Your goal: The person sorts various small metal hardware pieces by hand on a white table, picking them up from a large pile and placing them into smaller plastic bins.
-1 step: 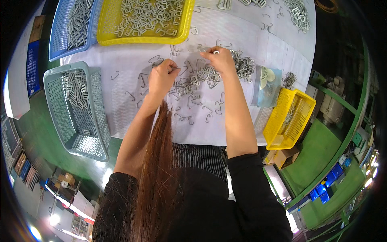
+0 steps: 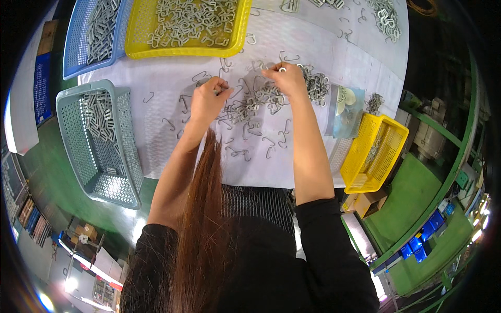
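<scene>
My left hand [image 2: 207,101] is closed, its fingers curled in and the thumb lying against them. A small bit of metal seems to show between the fingers, too hidden to name. My right hand [image 2: 289,81] pinches over the far side of a pile of bent metal hooks [image 2: 269,96]. A pale metal loop [image 2: 282,70] shows at its fingers, part of a metal hook in its grip; the rest is covered. Thin loose wire hooks [image 2: 240,152] are scattered on the white table cover around both hands.
Far left, a yellow tray [image 2: 182,52] and a blue basket [image 2: 73,52] hold metal pieces. A grey basket [image 2: 65,135] stands at the left. At the right are a clear bag [image 2: 347,117] with pale discs and a yellow basket [image 2: 389,156]. More hooks [image 2: 387,23] lie far right.
My left hand has shifted slightly left and its fingers have loosened a little. My right hand has moved slightly right and nearer.
</scene>
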Tool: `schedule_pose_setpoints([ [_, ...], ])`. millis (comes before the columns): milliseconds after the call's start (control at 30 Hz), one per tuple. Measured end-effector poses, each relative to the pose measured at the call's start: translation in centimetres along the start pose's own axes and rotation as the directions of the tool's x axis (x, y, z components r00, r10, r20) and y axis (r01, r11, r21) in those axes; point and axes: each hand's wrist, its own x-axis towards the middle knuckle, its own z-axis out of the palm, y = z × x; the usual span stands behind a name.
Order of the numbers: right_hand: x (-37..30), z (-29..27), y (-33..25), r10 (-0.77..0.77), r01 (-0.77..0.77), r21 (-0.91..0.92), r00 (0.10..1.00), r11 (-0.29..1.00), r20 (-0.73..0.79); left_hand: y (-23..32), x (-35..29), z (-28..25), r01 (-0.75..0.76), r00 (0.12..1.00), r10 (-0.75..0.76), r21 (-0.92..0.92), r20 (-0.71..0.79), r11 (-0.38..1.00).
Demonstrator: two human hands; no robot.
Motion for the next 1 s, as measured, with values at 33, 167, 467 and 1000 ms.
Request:
schedule_pose_setpoints([
  [33, -0.5, -0.5, 0.1, -0.001, 0.000, -0.061, 1.000, 0.998, -0.020, 0.2, -0.2, -1.0, 0.082, 0.994, -0.072, -0.121, 0.083, 0.989],
  [167, -2.1, -2.9, 0.0, 0.102, -0.093, -0.077, 0.986, 0.993, 0.129, -1.8, -0.3, -4.3, 0.428, 0.891, -0.115, -0.730, 0.438, 0.534],
  [467, -4.3, -4.7, 1.4, -0.070, -0.107, 0.344, 0.882, 0.933, 0.466, -2.3, -1.6, -6.5, 0.360, 0.932, -0.147, -0.900, 0.332, 0.245],
  [1000, 5.7, 3.9, -3.9, -0.457, 0.250, -0.892, 0.888, 0.376, 0.056, -1.7, -2.3, -1.1, -0.152, 0.984, 0.171, 0.278, -0.042, 0.949],
])
